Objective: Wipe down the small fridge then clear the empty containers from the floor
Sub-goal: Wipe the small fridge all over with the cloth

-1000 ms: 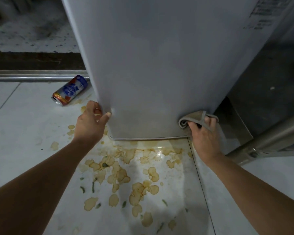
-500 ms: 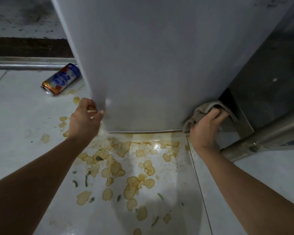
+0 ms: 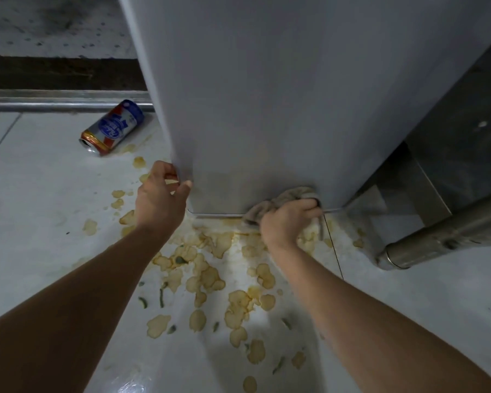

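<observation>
The wiping step is in hand. The right hand (image 3: 288, 222) is closed around a bunched cloth (image 3: 278, 201), pressing it to the fridge (image 3: 267, 95) front's bottom edge. The left hand (image 3: 160, 191) pinches the lower left corner, steadying it. A can (image 3: 112, 127) lies on the stained floor (image 3: 40, 194) left of the fridge; collecting it probably comes next, needing a free hand.

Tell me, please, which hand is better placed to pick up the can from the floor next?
Left, probably. The left hand grips the fridge corner on the can side; the right hand holds the cloth.
</observation>
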`<state>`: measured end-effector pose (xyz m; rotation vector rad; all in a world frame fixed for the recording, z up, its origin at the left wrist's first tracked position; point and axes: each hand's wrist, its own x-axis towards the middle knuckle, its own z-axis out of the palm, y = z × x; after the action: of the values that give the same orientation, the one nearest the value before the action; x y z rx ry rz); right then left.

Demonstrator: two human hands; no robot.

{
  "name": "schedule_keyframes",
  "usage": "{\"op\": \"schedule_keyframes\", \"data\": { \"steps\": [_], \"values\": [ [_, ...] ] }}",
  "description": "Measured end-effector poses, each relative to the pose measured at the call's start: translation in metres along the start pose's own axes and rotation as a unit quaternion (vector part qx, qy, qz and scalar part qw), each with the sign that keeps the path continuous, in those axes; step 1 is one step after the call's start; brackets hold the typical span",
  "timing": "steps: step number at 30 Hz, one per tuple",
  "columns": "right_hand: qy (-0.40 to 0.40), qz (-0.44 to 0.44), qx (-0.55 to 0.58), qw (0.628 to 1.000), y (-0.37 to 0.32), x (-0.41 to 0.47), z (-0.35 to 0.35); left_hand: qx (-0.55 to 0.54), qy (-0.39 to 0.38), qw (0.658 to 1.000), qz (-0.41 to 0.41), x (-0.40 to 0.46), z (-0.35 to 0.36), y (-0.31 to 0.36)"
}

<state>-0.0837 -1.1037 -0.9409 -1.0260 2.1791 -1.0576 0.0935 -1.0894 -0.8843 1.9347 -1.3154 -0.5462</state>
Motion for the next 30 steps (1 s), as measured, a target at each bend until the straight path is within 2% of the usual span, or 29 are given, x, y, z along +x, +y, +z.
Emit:
{"op": "schedule_keyframes", "data": {
  "steps": [5, 9, 12, 15, 18, 24, 30],
  "values": [
    [-0.032, 0.025, 0.039, 0.998, -0.008, -0.011, 0.014, -0.006, -0.004, 1.0, 0.008, 0.002, -0.001, -0.005],
    [0.026, 0.073, 0.054, 0.996, 0.0, 0.019, -0.009, -0.01, -0.003, 1.0, 0.012, 0.004, -0.001, -0.008],
    [0.07, 0.091, -0.004, 0.993, 0.012, 0.052, -0.036, -0.024, -0.007, 1.0, 0.009, 0.005, -0.001, -0.01],
    [0.084, 0.142, -0.039, 0.986, 0.013, 0.071, -0.051, -0.022, -0.015, 1.0, 0.013, 0.006, -0.001, -0.01],
    [0.099, 0.158, -0.015, 0.982, 0.001, 0.058, -0.041, -0.016, -0.022, 1.0, 0.007, 0.006, -0.003, -0.009],
    [0.052, 0.14, 0.043, 0.988, -0.015, 0.009, 0.004, -0.003, -0.051, 0.998, 0.026, 0.011, -0.012, -0.007],
    [-0.022, 0.127, 0.074, 0.989, -0.045, -0.055, 0.056, -0.039, -0.152, 0.987, 0.025, 0.02, -0.03, -0.015]
  ]
}}
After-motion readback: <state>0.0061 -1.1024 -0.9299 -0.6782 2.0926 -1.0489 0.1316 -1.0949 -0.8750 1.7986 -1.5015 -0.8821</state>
